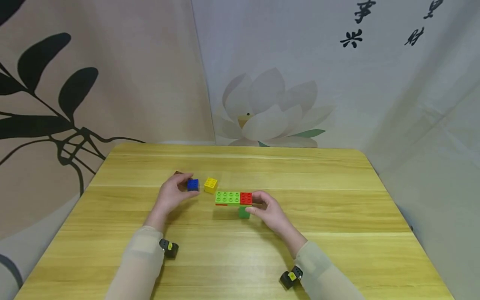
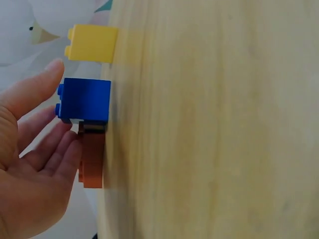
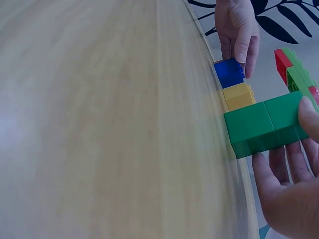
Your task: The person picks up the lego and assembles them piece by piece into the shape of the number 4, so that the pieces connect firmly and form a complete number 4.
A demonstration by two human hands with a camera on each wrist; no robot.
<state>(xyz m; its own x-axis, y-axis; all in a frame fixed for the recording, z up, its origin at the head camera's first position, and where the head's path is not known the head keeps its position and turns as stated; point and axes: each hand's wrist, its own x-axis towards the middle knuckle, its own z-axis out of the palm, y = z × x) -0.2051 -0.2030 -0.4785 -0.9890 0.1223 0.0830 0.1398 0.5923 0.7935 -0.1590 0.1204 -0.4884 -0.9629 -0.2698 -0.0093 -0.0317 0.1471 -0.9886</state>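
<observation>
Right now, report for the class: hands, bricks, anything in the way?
Left hand at blue brick, grip unclear. Right hand holds red-and-green brick assembly. Yellow brick between, possibly in the way.

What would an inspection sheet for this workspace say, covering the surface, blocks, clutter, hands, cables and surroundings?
Surface: wood-grain tabletop, with shadows below the hands.
Blocks: joined build with lime, red and dark green pieces; yellow block between it and the blue block; brown block mostly hidden behind the left hand in the head view.
Clutter: nothing seen.
Left hand: around the blue block; whether it grips cannot be told.
Right hand: holds the build at its red end.
Cables: nothing seen.
Surroundings: pale backdrop printed with dark leaves, a flower and black characters.
</observation>
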